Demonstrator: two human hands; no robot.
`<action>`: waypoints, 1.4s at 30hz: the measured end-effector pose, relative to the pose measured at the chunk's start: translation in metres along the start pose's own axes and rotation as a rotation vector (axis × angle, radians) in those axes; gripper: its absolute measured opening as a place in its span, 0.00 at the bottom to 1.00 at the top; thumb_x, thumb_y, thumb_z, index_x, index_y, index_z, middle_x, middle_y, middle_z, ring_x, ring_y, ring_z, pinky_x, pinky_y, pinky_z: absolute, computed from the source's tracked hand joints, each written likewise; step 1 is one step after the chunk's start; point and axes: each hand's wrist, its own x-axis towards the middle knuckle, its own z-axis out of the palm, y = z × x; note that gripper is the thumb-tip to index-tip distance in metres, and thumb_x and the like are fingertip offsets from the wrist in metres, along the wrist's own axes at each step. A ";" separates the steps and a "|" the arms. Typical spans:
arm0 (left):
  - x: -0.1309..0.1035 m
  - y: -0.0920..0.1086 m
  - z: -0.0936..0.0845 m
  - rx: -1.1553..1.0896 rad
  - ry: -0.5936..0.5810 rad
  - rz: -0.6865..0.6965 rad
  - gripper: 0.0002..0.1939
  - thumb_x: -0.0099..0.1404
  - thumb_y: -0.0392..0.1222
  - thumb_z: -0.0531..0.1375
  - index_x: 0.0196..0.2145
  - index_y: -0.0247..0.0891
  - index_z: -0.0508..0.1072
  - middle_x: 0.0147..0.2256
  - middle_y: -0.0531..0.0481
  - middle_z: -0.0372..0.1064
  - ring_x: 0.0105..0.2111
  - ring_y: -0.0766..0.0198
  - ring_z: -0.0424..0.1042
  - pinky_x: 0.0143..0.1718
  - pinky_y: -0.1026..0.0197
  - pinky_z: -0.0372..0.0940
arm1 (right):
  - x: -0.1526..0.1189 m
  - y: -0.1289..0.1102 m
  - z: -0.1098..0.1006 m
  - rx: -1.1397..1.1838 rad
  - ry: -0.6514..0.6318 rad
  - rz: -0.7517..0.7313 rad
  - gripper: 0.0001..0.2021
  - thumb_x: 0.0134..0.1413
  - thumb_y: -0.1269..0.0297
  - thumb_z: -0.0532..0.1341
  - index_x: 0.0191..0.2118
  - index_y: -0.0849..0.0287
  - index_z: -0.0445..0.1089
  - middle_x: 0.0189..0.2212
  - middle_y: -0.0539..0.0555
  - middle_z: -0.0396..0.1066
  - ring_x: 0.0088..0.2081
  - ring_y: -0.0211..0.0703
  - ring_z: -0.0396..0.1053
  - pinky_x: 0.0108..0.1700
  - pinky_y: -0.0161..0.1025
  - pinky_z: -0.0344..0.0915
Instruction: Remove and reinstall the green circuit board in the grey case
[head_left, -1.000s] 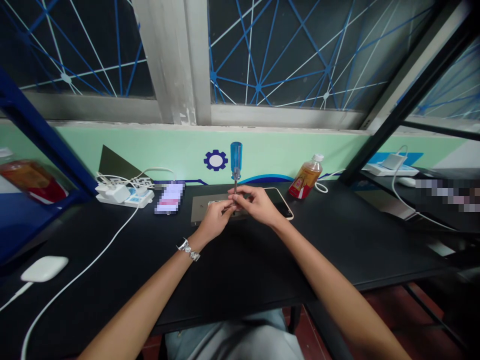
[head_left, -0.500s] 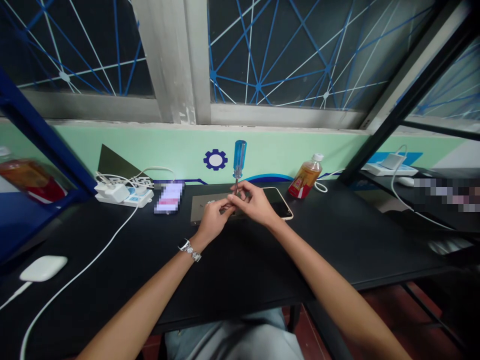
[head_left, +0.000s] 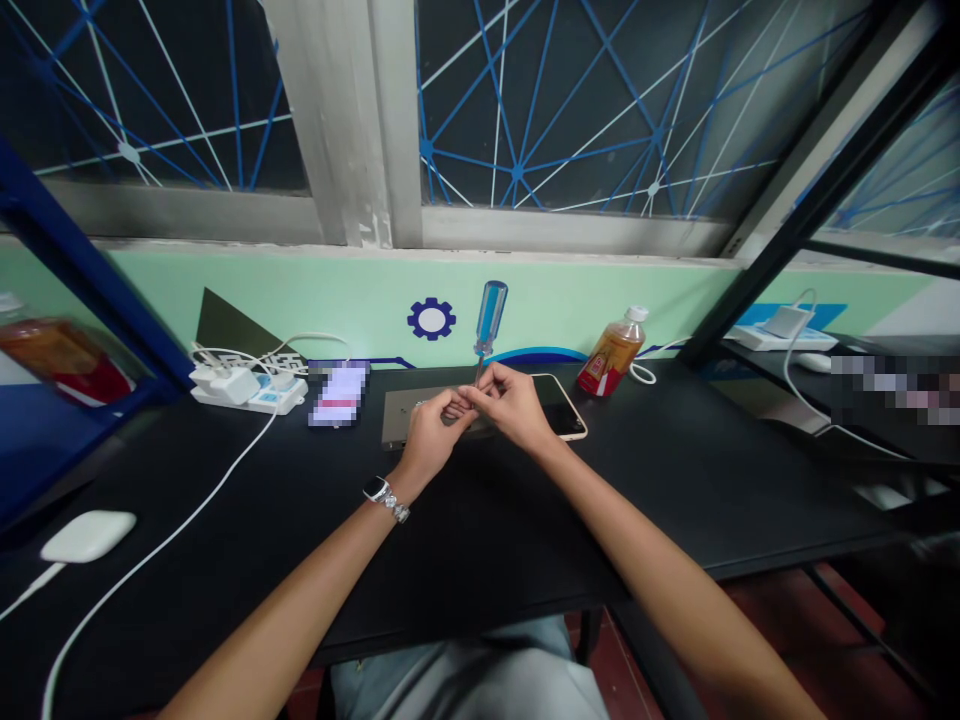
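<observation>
A screwdriver (head_left: 491, 315) with a clear blue handle stands nearly upright, handle up and leaning a little to the right. My right hand (head_left: 514, 408) pinches its metal shaft low down. Close against those fingertips, my left hand (head_left: 433, 435) is closed with its fingers curled by the shaft's lower end. The tip and whatever the left fingers hold are hidden. Beneath the hands lies a flat grey-brown rectangular item (head_left: 395, 420), partly covered. A phone with a pale edge (head_left: 574, 424) lies just beyond my right hand.
On the black table (head_left: 480, 540) stands a drink bottle (head_left: 611, 350) at the back right. A power strip (head_left: 277, 395) with white plugs and a lit phone (head_left: 339, 393) are at the back left. A white rounded charger (head_left: 88, 536) and a cable (head_left: 180, 535) lie left.
The screwdriver's handle has tipped from upright to the right. My left wrist has turned slightly, showing more of the watch face. Both hands stay together in nearly the same place.
</observation>
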 end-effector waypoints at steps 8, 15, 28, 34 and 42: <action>0.002 -0.001 -0.009 -0.051 -0.140 -0.004 0.10 0.68 0.42 0.60 0.41 0.36 0.79 0.38 0.46 0.80 0.38 0.57 0.79 0.43 0.58 0.70 | 0.002 -0.003 -0.012 0.039 -0.201 0.007 0.16 0.62 0.54 0.60 0.49 0.58 0.74 0.35 0.53 0.76 0.24 0.35 0.63 0.25 0.34 0.56; 0.002 0.002 -0.008 -0.027 -0.159 -0.001 0.10 0.68 0.43 0.60 0.45 0.38 0.76 0.43 0.44 0.79 0.42 0.57 0.78 0.48 0.56 0.70 | 0.003 0.000 -0.014 0.036 -0.084 -0.039 0.11 0.58 0.57 0.64 0.39 0.60 0.76 0.30 0.52 0.76 0.27 0.38 0.65 0.31 0.36 0.60; 0.003 -0.005 -0.010 0.007 -0.168 0.033 0.10 0.69 0.43 0.59 0.41 0.37 0.79 0.39 0.46 0.80 0.39 0.57 0.78 0.43 0.58 0.69 | 0.001 -0.004 -0.011 -0.017 -0.175 -0.039 0.14 0.59 0.58 0.63 0.48 0.59 0.75 0.35 0.53 0.77 0.26 0.36 0.67 0.27 0.33 0.60; 0.001 0.005 -0.016 0.103 -0.178 0.059 0.11 0.69 0.42 0.58 0.46 0.39 0.78 0.43 0.46 0.79 0.43 0.56 0.78 0.48 0.56 0.69 | -0.001 -0.002 -0.010 -0.005 -0.088 -0.053 0.09 0.57 0.58 0.64 0.36 0.60 0.74 0.27 0.51 0.75 0.27 0.38 0.69 0.30 0.34 0.63; 0.001 -0.001 -0.007 0.028 -0.028 0.008 0.06 0.64 0.42 0.64 0.36 0.37 0.77 0.33 0.48 0.79 0.33 0.59 0.78 0.38 0.60 0.71 | -0.003 -0.002 -0.001 -0.039 0.001 -0.055 0.10 0.53 0.58 0.67 0.36 0.59 0.71 0.28 0.50 0.72 0.27 0.37 0.65 0.28 0.33 0.61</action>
